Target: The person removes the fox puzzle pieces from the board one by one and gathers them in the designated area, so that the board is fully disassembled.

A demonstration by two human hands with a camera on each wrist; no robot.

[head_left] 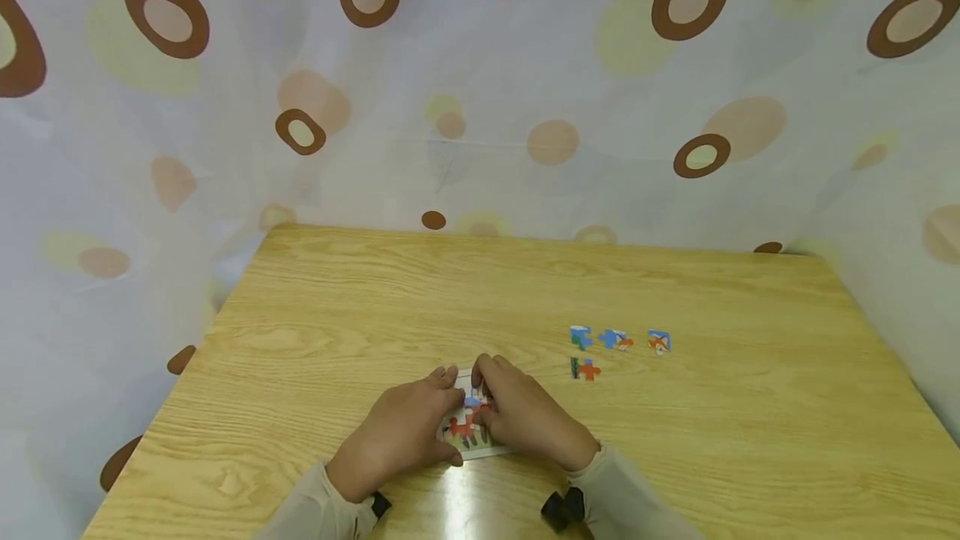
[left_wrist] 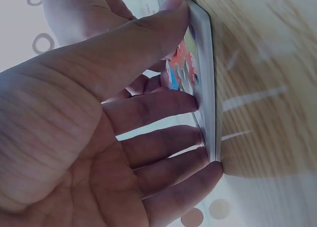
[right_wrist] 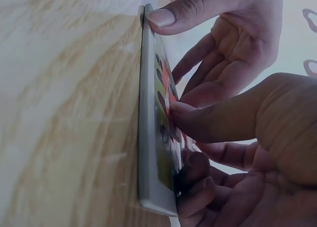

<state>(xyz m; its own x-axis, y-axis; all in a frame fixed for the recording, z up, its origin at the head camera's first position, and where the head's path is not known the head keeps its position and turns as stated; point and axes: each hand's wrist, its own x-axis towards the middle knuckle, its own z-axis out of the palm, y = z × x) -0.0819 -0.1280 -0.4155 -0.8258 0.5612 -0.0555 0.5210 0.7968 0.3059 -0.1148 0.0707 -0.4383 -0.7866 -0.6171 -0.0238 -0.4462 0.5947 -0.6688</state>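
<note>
A small jigsaw board (head_left: pixel 487 452) with a pale frame lies flat on the table, partly filled with pieces showing a red animal on grass. My left hand (head_left: pixel 405 423) holds the board on its left side; in the left wrist view the thumb (left_wrist: pixel 173 19) presses a corner of the frame and the fingers span its other edge. Over the board's right part, my right hand (head_left: pixel 528 411) pinches a puzzle piece (head_left: pixel 477 397) with blue on it, at the board's surface. Its fingers hide much of that piece and the board's right side.
Several loose puzzle pieces lie to the right of the board, among them a blue and green one (head_left: pixel 580 337), a blue one with part of a fox face (head_left: pixel 659 342) and a red one (head_left: pixel 589 371). A patterned cloth (head_left: pixel 480 173) hangs behind the wooden table (head_left: pixel 360 290).
</note>
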